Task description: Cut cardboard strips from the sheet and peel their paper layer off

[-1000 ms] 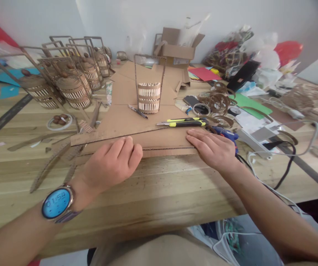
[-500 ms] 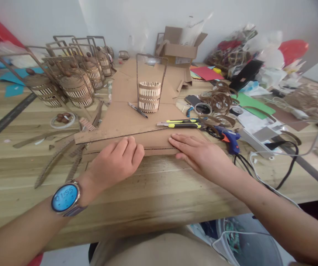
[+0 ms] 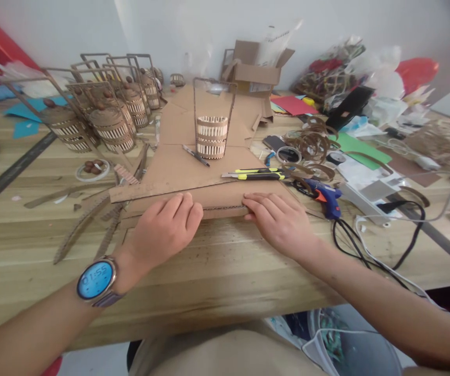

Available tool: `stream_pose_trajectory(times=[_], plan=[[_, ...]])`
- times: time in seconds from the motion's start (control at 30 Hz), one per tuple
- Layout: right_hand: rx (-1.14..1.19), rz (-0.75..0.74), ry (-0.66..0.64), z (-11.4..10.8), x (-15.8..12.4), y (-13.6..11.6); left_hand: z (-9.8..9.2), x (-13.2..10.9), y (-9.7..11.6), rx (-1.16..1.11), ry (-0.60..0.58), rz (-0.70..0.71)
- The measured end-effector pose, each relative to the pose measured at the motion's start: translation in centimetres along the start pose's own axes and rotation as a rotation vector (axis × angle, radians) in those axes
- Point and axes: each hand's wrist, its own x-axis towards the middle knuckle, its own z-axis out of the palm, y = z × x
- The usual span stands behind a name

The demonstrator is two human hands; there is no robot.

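Note:
A brown cardboard sheet (image 3: 217, 194) lies across the bench, its cut near edge towards me. My left hand (image 3: 169, 224) is closed on that edge, fingers curled over the top. My right hand (image 3: 275, 222) grips the same edge farther right, thumb in front and fingers bent on the board. Just beyond the hands rest two yellow-and-black utility knives (image 3: 258, 174). A black pen (image 3: 196, 155) lies on the cardboard, beside a small slatted basket (image 3: 211, 137) that stands upright with a tall brown handle.
Several finished slatted lanterns (image 3: 111, 128) crowd the left back. Cardboard strips (image 3: 80, 227) and a ring of brown beads (image 3: 92, 168) lie left. At right are a blue glue gun (image 3: 324, 196), rolled strips (image 3: 313, 138), a power strip (image 3: 360, 201) and cables. An open carton (image 3: 258, 73) stands behind.
My right hand has gone from lying flatter with stretched fingers to bent fingers gripping the cardboard edge. My left hand keeps its hold. The view has shifted slightly.

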Motion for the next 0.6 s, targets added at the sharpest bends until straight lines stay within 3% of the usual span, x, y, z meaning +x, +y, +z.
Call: stream_pose_trajectory(times=[0.23,0.47,0.6], plan=[[0.015,0.050,0.050,1.1,-0.4,0.0,0.1,-0.1,0.5,-0.017,-0.010,-0.023],[-0.023,0.048,0.069,1.6,-0.7,0.4,-0.1,-0.6,0.5,-0.215,-0.197,-0.119],[0.018,0.025,0.090,1.8,-0.6,0.3,0.4,-1.0,0.1,-0.166,-0.175,-0.040]])
